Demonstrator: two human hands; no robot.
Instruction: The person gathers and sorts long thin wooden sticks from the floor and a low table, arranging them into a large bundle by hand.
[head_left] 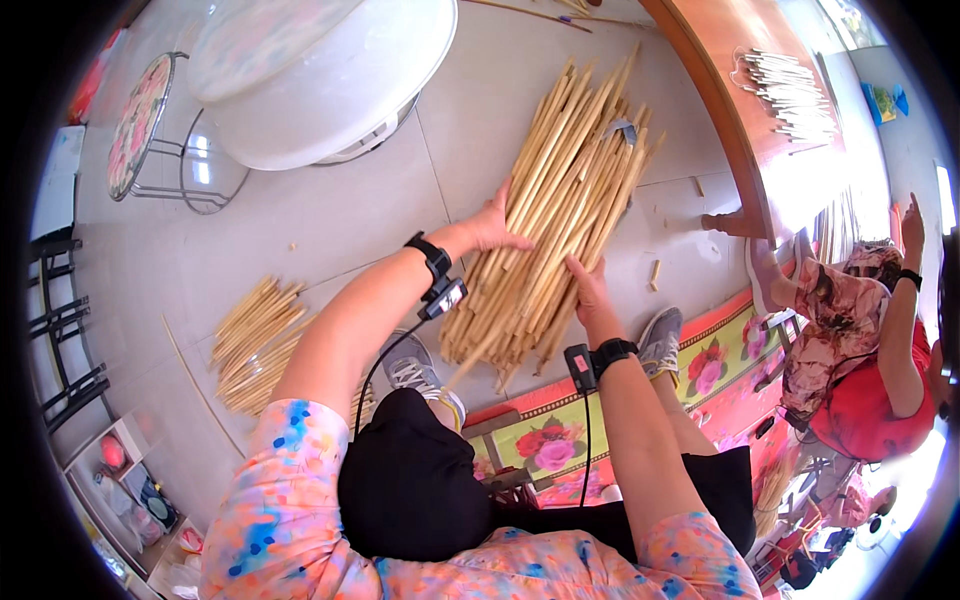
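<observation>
A thick bundle of straw-coloured sticks (pixel 565 200), like cut reed or bamboo stalks, slants between my hands above the tiled floor. Its far end leans right, and a greyish scrap (pixel 622 131) shows near that end. Against the bundle's left side is my left hand (pixel 495 222), thumb laid across the sticks and the other fingers hidden behind them. My right hand (pixel 590 288) grips the right side lower down, its thumb on top. To the left, a second pile of similar sticks (pixel 255 340) lies on the floor, partly hidden by my left arm.
A white tub (pixel 330 90) and a round flowered stool (pixel 145 125) stand far left. At right, a wooden table (pixel 715 60) carries a row of pale sticks (pixel 790 95). A person in red (pixel 875 420) sits at the right. Stick scraps lie on the floor.
</observation>
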